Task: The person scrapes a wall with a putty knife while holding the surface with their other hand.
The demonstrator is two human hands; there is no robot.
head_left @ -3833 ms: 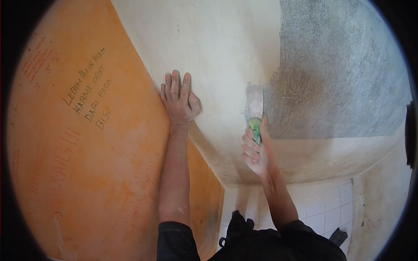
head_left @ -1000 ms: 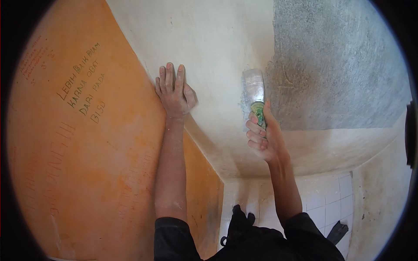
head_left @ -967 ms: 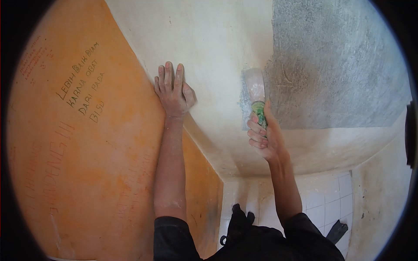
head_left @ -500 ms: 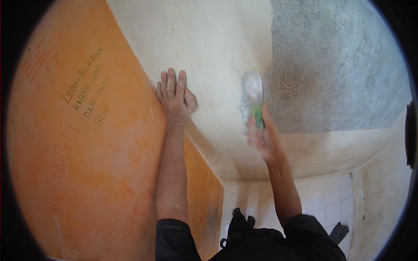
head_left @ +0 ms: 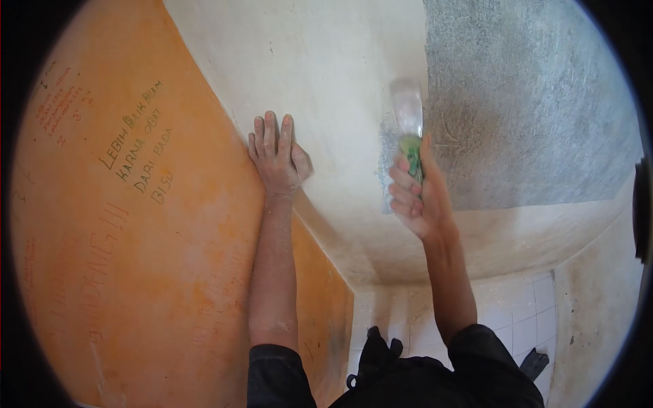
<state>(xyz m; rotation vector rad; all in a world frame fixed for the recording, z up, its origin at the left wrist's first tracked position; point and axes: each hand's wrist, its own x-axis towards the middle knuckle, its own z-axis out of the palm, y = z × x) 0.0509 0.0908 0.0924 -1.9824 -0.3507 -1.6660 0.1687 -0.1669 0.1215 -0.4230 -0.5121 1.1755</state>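
Note:
My right hand (head_left: 418, 194) is wrapped round the green handle of a putty knife (head_left: 408, 109), its metal blade pointing up and slightly blurred. The blade overlaps the pale wall (head_left: 333, 88), just left of a rough grey patch (head_left: 503, 122) where the surface coat is gone. A narrow grey scraped strip (head_left: 387, 149) shows left of the hand. My left hand (head_left: 277, 160) lies flat on the pale wall close to the corner, fingers stretched upward and thumb out to the right, with dust on the skin.
An orange wall (head_left: 197, 251) with handwriting on it meets the pale wall along a slanting corner at the left. Below, white floor tiles (head_left: 524, 333) show beside my dark clothing. A dark object (head_left: 534, 364) lies on the tiles, and another dark shape (head_left: 641, 211) stands at the right edge.
My right hand and the putty knife have moved up the wall and a little to the right. The left hand stays in its place on the wall.

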